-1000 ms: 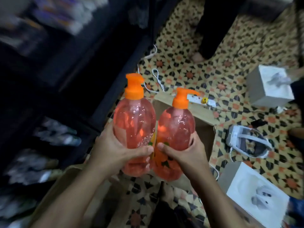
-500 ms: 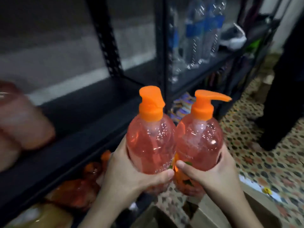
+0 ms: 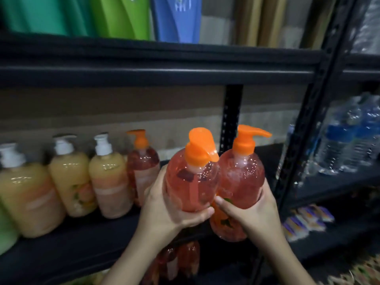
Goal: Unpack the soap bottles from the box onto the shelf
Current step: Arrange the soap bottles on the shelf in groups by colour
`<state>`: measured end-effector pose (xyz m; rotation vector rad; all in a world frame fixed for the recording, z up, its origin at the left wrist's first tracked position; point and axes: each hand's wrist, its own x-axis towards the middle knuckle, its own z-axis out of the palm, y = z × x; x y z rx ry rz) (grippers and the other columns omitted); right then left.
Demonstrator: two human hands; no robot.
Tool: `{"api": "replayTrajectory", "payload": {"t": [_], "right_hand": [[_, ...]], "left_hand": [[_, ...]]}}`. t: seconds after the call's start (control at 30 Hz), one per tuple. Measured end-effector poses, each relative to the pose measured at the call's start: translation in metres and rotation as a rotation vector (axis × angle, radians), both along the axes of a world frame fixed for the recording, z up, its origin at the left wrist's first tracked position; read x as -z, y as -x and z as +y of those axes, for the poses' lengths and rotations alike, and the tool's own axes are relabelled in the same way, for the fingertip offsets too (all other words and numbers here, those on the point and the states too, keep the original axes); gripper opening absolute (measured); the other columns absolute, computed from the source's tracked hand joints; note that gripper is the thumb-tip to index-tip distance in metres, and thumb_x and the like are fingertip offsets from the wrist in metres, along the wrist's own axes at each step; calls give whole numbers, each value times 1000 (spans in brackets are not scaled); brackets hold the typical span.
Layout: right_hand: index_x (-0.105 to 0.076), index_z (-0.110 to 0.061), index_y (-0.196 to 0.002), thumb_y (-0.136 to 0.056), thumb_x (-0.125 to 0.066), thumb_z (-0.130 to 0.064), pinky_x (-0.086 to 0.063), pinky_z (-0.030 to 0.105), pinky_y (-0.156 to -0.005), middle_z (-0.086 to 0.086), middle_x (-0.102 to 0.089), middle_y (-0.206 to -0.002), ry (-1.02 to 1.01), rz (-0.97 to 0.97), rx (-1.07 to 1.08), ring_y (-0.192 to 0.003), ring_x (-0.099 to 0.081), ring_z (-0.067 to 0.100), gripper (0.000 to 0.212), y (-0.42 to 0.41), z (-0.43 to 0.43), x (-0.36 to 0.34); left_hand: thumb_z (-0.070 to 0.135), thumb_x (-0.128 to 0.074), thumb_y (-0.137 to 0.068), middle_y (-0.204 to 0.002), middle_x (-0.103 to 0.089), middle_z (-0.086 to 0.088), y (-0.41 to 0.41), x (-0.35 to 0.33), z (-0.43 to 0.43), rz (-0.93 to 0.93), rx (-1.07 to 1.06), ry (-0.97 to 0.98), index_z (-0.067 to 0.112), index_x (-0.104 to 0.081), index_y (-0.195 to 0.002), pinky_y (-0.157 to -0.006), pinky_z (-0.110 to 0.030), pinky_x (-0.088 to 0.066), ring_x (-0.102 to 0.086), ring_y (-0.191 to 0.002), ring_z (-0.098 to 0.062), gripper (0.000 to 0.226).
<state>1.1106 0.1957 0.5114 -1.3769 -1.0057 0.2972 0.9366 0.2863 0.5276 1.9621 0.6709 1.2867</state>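
From the head camera, the person stands close to a black metal shelf [image 3: 82, 245] with both arms raised toward it. The left hand [image 3: 170, 210] is wrapped round the lower body of the left soap bottle [image 3: 192, 182], thumb across its front. The right hand [image 3: 254, 211] is clamped the same way on the right soap bottle [image 3: 241, 179]. Both bottles are clear, filled with reddish-orange liquid and topped with orange pumps. They are held upright and pressed side by side, touching each other, in the air just in front of the shelf's front edge and not set down on it.

On the shelf to the left of the hands stands a row of bottles. Nearest is an orange-pump bottle [image 3: 143, 169] of the same red soap, just beside the left hand. Further left are three yellow soap bottles with white pumps [image 3: 72, 177]. A perforated black post [image 3: 231, 116] rises behind the two held bottles.

Above, green and blue containers [image 3: 176, 17] sit on the upper shelf. To the right, the next bay holds water bottles [image 3: 339, 145]. Below them lie some small packets [image 3: 306, 221], too blurred to make out. More red bottles [image 3: 178, 262] stand on the level under the hands.
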Motion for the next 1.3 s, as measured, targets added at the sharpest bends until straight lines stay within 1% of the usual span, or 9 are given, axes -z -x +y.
{"api": "replayTrajectory", "payload": {"t": [0.13, 0.27, 0.47, 0.6, 0.8, 1.0, 1.1, 1.17, 1.3], "right_hand": [[-57, -30, -120, -45, -96, -40, -52, 19, -83, -17, -71, -107, -9, -7, -45, -98, -67, -3, 85, -11, 27, -4], [-56, -31, -120, -48, -93, -40, -51, 23, -84, -15, -70, -107, 26, -9, -95, -99, -66, -3, 82, -21, 49, -5], [-56, -34, -118, -51, -96, -37, -54, 25, -84, -14, -70, -105, 82, 8, -137, -96, -67, -3, 77, -32, 71, -1], [-56, -35, -116, -53, -96, -34, -55, 28, -85, -13, -71, -104, 94, 25, -155, -95, -68, -3, 75, -34, 80, 3], [-55, -36, -116, -50, -96, -39, -55, 28, -86, -13, -69, -106, 115, 19, -132, -97, -66, -1, 78, -41, 84, 8], [-54, -33, -122, -49, -96, -40, -55, 29, -87, -12, -68, -109, 118, 19, -111, -101, -65, 1, 84, -52, 85, 11], [-54, -33, -122, -43, -94, -51, -56, 33, -89, -12, -68, -110, 120, 22, -98, -102, -66, 3, 91, -57, 85, 12], [-53, -33, -123, -40, -91, -56, -56, 34, -89, -12, -67, -111, 123, 25, -91, -103, -65, 4, 94, -59, 85, 12], [-52, -32, -125, -45, -94, -49, -55, 35, -90, -12, -66, -111, 129, 20, -90, -104, -65, 5, 92, -60, 85, 11]], "left_hand": [[34, -101, -39, -109, -59, 43, -11, -2, 16, 1, -118, -32, 43, -52, -116, -80, 1, -39, -57, -101, 19, 92], [39, -100, -40, -107, -65, 29, -18, -2, 34, 9, -196, 6, 35, -55, -120, -83, -2, -43, -59, -101, 15, 92], [66, -92, -34, -107, -72, 16, -32, 7, 72, 14, -291, 144, 31, -65, -113, -91, -30, -55, -67, -103, -2, 90], [44, -98, -44, -94, -75, 15, -42, 12, 84, -27, -284, 178, 22, -72, -106, -85, -27, -57, -70, -90, 2, 71], [50, -91, -38, -106, -71, 12, -58, 30, 98, -99, -319, 178, 24, -58, -117, -89, -24, -53, -67, -100, -3, 90], [30, -100, -44, -106, -71, 6, -76, 58, 113, -93, -344, 310, 25, -56, -119, -81, -25, -58, -70, -96, -13, 87], [24, -98, -50, -98, -66, 8, -82, 64, 113, -53, -401, 315, 20, -55, -113, -71, -4, -47, -66, -88, -11, 77], [25, -98, -49, -96, -67, 8, -84, 68, 114, -45, -417, 317, 22, -55, -108, -74, -12, -49, -66, -87, -12, 73], [49, -92, -39, -95, -69, 8, -86, 78, 120, -13, -443, 376, 26, -57, -106, -81, -32, -58, -69, -87, -14, 79]]}}
